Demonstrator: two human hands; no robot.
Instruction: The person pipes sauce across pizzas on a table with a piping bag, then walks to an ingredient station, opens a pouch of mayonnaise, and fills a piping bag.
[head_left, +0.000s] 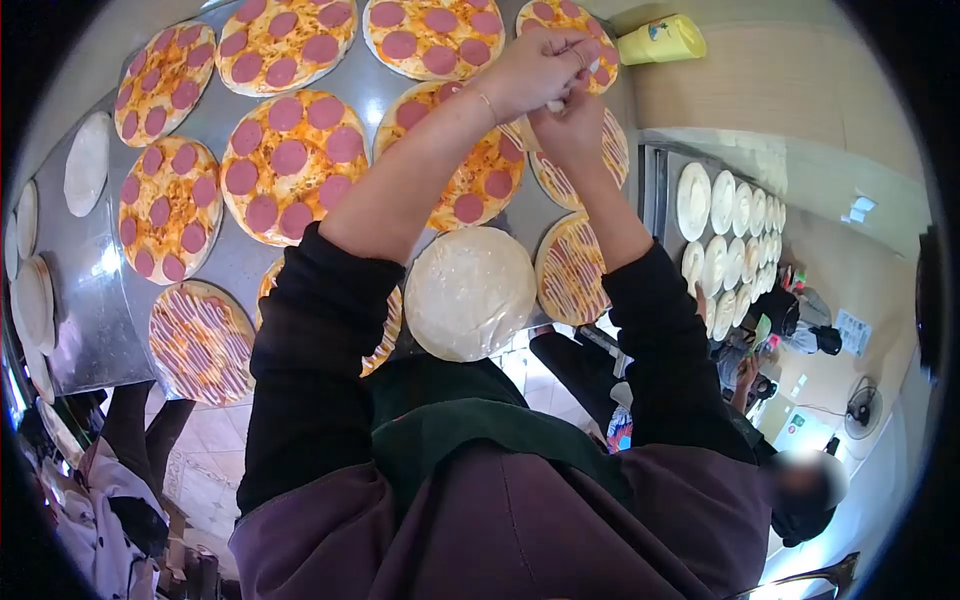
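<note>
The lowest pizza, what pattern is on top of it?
The pizza has thin white stripes on top, seen in the head view.

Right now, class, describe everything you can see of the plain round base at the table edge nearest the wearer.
The plain round base is a pale cream disc that looks like dough, bare of toppings. Shiny creases suggest clear plastic film over it. It lies flat on the grey table, seemingly reaching slightly past the near edge. A striped pizza lies to its right. Neither the left hand nor the right hand touches it.
</note>
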